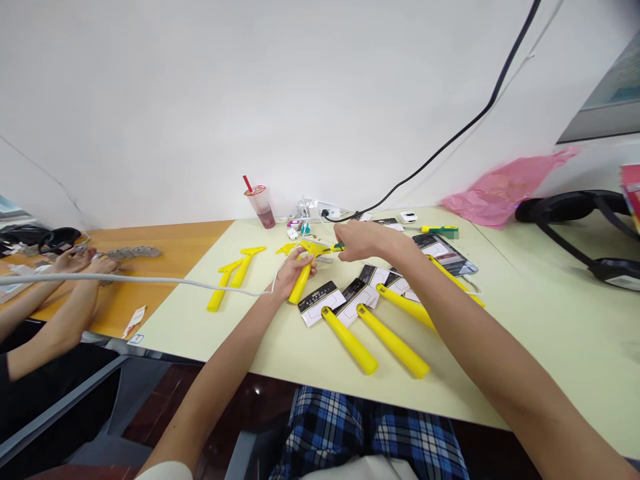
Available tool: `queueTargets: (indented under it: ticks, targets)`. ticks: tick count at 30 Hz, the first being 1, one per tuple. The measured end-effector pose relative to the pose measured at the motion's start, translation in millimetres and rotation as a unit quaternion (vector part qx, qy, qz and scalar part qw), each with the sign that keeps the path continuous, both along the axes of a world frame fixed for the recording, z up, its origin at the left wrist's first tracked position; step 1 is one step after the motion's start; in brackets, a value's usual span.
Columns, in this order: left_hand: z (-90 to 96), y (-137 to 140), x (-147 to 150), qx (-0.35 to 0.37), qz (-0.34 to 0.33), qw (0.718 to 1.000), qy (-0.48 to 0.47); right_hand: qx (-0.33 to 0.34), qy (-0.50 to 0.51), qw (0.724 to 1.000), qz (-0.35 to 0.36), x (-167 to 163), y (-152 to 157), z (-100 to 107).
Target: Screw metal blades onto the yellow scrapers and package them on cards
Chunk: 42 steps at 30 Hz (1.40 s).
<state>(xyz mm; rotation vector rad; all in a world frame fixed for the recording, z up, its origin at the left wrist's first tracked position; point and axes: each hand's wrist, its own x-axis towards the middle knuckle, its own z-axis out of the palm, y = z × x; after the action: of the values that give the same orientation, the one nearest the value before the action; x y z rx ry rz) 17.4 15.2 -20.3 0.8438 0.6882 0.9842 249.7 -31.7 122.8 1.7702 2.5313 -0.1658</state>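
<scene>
Blue plaid-covered legs [320, 433] sit before the pale tabletop [290, 347], where loose yellow handles [350, 340] lie, seemingly for easy reach. Beyond them, the left hand [289, 272] curls around a yellow T-shaped scraper [300, 285], apparently bracing it for the right hand [360, 239], closed on what looks like a mostly hidden green screwdriver [339, 247] at the scraper's head [315, 247].

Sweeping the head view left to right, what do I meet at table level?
Co-worker's hands, drink cup with red straw, left hand gripping a yellow scraper, right hand on a green-handled tool, yellow-and-green screwdriver, black headset.
</scene>
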Motion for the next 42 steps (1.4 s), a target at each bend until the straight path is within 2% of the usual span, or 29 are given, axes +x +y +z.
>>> queueTargets:
  ticks: [11, 18, 33, 42]
  targets:
    - [0.8, -1.1, 0.9, -0.007, 0.009, 1.000, -0.006, 0.060, -0.020, 0.997, 0.039, 2.6, 2.9, 1.0]
    - [0.8, -1.0, 0.7, -0.009, 0.012, 1.000, -0.005, 0.069, -0.020, 0.996, 0.043, 0.7, 1.6, 1.0]
    - [0.5, -0.3, 0.8, -0.007, 0.010, 1.000, -0.006, -0.025, 0.028, 0.999, 0.015, -0.1, 6.3, -1.4]
    - [-1.0, 0.6, 1.0, -0.002, 0.010, 1.000, -0.003, -0.037, 0.031, 0.999, 0.017, -0.7, 6.8, -3.0]
